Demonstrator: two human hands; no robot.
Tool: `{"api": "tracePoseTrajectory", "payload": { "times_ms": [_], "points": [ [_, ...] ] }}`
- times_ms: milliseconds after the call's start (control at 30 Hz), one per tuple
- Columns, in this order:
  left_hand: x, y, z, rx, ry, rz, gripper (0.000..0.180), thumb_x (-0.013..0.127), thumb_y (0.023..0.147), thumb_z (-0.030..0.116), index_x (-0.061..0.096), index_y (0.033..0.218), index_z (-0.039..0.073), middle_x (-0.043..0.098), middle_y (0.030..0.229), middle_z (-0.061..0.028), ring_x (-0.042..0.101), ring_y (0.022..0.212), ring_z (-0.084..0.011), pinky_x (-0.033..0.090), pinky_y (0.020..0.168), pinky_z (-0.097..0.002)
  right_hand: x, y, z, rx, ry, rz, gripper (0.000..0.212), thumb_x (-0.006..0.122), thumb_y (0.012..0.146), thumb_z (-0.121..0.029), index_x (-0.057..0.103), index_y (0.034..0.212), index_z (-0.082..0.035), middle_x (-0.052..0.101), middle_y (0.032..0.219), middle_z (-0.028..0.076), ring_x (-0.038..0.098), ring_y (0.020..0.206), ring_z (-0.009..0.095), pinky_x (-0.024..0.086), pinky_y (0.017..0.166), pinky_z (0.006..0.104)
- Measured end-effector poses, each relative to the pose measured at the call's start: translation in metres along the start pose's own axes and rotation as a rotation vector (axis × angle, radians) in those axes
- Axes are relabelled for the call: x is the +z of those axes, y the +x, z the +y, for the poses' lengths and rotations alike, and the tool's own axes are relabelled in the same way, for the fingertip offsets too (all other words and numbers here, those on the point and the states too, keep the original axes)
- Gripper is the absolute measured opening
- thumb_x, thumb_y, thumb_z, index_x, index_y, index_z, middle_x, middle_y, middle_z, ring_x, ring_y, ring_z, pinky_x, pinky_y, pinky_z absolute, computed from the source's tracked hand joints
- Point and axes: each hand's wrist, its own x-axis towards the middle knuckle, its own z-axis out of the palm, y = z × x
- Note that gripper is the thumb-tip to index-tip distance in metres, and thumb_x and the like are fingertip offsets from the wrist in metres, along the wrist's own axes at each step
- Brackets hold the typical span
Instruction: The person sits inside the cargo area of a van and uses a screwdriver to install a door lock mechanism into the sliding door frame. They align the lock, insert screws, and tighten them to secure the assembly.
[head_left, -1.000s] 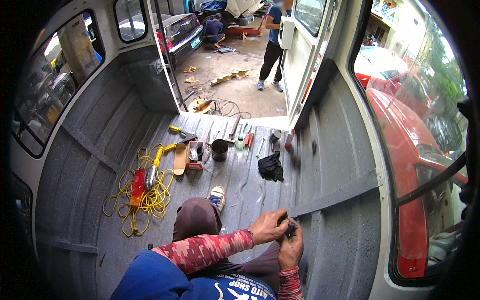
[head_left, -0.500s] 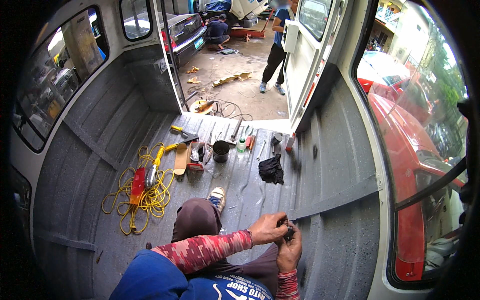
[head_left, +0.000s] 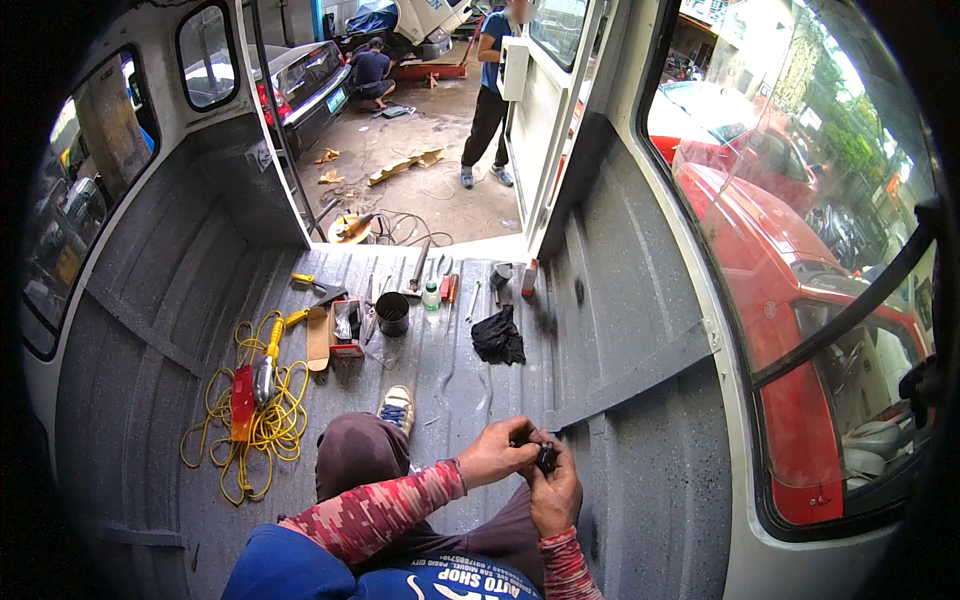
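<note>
Close together above my lap, my left hand (head_left: pixel 496 452) and my right hand (head_left: pixel 556 496) both pinch a small black part (head_left: pixel 546 456). Fingers cover much of it, so its exact kind does not show. The left fingers grip its near-left side, while the right thumb and fingers hold it from the right. Ahead of my hands a crumpled black cloth (head_left: pixel 498 335) lies on the grey ribbed floor (head_left: pixel 440 365). Beyond it are a wrench (head_left: pixel 474 301) and a dark cup-like piece (head_left: pixel 501 272).
An open box (head_left: pixel 347 338), a black can (head_left: pixel 393 316), a small bottle (head_left: pixel 431 297), a screwdriver (head_left: pixel 453 290) and a hammer (head_left: pixel 419 266) stand or lie ahead. At left is a work lamp (head_left: pixel 267 372) with coiled yellow cord (head_left: pixel 290 425). A person (head_left: pixel 489 110) stands outside the doorway.
The whole view has swung slightly right, shifting the scene leftward. Both hands stay together on the black part, which shows a little more between the fingers.
</note>
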Motion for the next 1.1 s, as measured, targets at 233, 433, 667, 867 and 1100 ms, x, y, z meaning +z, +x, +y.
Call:
{"api": "tracePoseTrajectory", "payload": {
  "times_ms": [233, 433, 667, 867, 1100],
  "points": [
    [0.000, -0.004, 0.009, -0.061, 0.319, 0.069, 0.033, 0.055, 0.095, 0.027, 0.059, 0.108, -0.002, 0.067, 0.088, -0.0175, 0.067, 0.084, -0.0235, 0.053, 0.074, -0.0390, 0.002, 0.002, -0.005, -0.029, -0.078, -0.019, 0.046, 0.059, 0.094, 0.012, 0.050, 0.138, 0.005, 0.059, 0.129, 0.015, 0.060, 0.120, 0.024, 0.052, 0.102, 0.0339],
    [0.003, -0.007, 0.011, 0.119, 0.493, 0.156, 0.030, 0.052, 0.094, 0.026, 0.057, 0.104, -0.002, 0.065, 0.089, -0.0298, 0.066, 0.084, -0.0469, 0.052, 0.072, -0.0486, 0.002, 0.000, 0.001, 0.091, 0.082, -0.004, 0.038, 0.056, 0.097, 0.007, 0.052, 0.135, 0.006, 0.060, 0.127, 0.013, 0.062, 0.115, 0.021, 0.054, 0.100, 0.0330],
    [0.001, -0.004, -0.008, 0.104, 0.364, 0.148, 0.026, 0.061, 0.094, 0.021, 0.059, 0.104, -0.004, 0.068, 0.085, -0.0182, 0.069, 0.076, -0.0282, 0.055, 0.070, -0.0394, -0.004, 0.003, 0.019, 0.051, 0.127, -0.007, 0.036, 0.055, 0.097, 0.006, 0.053, 0.134, 0.005, 0.061, 0.125, 0.013, 0.062, 0.113, 0.021, 0.055, 0.097, 0.0340],
    [-0.005, 0.000, -0.010, -0.022, 0.126, -0.011, 0.021, 0.065, 0.093, 0.014, 0.060, 0.105, -0.003, 0.069, 0.091, -0.0093, 0.068, 0.083, -0.0156, 0.056, 0.074, -0.0306, -0.008, -0.001, 0.019, 0.016, 0.110, -0.001, 0.043, 0.053, 0.098, 0.006, 0.047, 0.141, 0.005, 0.058, 0.131, 0.014, 0.060, 0.119, 0.022, 0.053, 0.102, 0.0356],
    [0.005, -0.010, 0.011, 0.110, 0.543, 0.114, 0.030, 0.055, 0.093, 0.026, 0.053, 0.105, -0.002, 0.063, 0.086, -0.0296, 0.064, 0.082, -0.0484, 0.050, 0.071, -0.0515, 0.001, -0.001, 0.009, 0.028, 0.184, -0.013, 0.037, 0.051, 0.102, 0.004, 0.046, 0.138, 0.002, 0.057, 0.131, 0.015, 0.059, 0.120, 0.023, 0.053, 0.102, 0.0351]
  ]
}}
